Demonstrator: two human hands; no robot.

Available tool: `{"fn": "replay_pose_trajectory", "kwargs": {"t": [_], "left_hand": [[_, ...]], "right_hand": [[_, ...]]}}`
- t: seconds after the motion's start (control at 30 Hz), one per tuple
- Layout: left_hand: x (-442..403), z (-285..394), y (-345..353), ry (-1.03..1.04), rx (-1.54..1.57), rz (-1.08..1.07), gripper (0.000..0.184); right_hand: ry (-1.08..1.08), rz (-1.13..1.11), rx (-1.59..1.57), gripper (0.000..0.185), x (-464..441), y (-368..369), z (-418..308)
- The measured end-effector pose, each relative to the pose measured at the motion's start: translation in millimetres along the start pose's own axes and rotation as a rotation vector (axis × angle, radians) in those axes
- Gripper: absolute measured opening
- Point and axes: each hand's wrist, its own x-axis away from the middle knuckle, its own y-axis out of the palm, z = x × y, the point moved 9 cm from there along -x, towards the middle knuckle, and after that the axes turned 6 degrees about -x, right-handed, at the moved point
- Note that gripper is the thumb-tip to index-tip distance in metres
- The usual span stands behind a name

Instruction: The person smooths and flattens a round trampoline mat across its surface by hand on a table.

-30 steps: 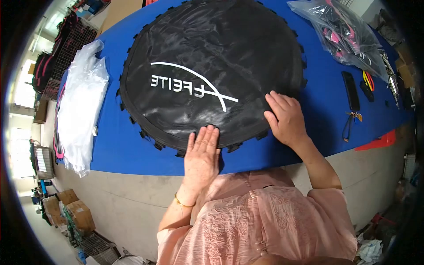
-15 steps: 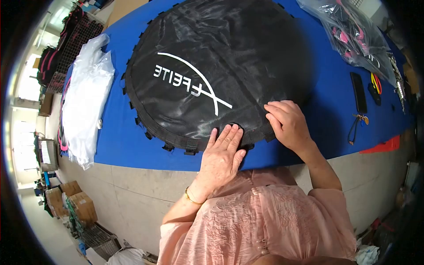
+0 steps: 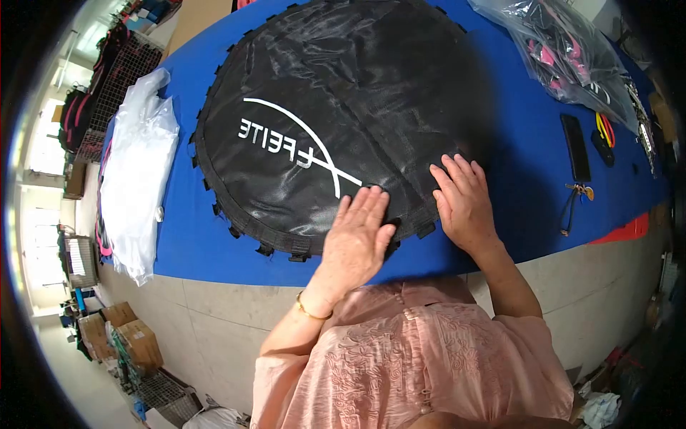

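A round black trampoline mat (image 3: 307,86) lies flat on a blue-covered table (image 3: 186,247), with small loops around its edge and a white curved logo with lettering (image 3: 275,139). Toward its near edge, my left hand (image 3: 355,236) rests palm down, fingers stretched onto the black fabric and thumb slightly apart. My right hand (image 3: 464,200) lies at the near right part of the mat, its fingers spread and lightly bent on the surface. Neither hand grips anything that I can see. Dark shadow blurs the mat's right side.
White plastic bags (image 3: 139,179) lie along the table's left side. At the right are a clear bag of black and pink items (image 3: 564,57), a phone (image 3: 576,149), a key ring (image 3: 582,191) and a black tool with red-yellow handles (image 3: 604,139). Cardboard boxes (image 3: 136,339) stand on the floor.
My left hand has slid a little farther in from the mat's near edge. The fingers of my right hand have straightened and spread. The whole view has shifted slightly.
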Motion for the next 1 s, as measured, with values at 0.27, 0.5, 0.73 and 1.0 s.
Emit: {"fn": "replay_pose_trajectory", "kwargs": {"t": [0.27, 0.5, 0.73, 1.0], "left_hand": [[-4, -6, -2, -0.044, -0.039, -0.013, 0.05], [47, -92, -31, -0.323, -0.16, 0.0, 0.05], [69, -136, -44, -0.464, -0.228, 0.057, 0.052], [49, -35, -14, -0.175, -0.062, 0.036, 0.054]], "right_hand": [[-0.002, 0.008, -0.023, 0.039, 1, 0, 2], [-0.003, 0.012, -0.037, 0.038, 1, 1, 4], [-0.012, 0.007, -0.002, 0.038, 1, 2, 3], [-0.056, 0.032, 0.0, 0.038, 0, -2, -8]]}}
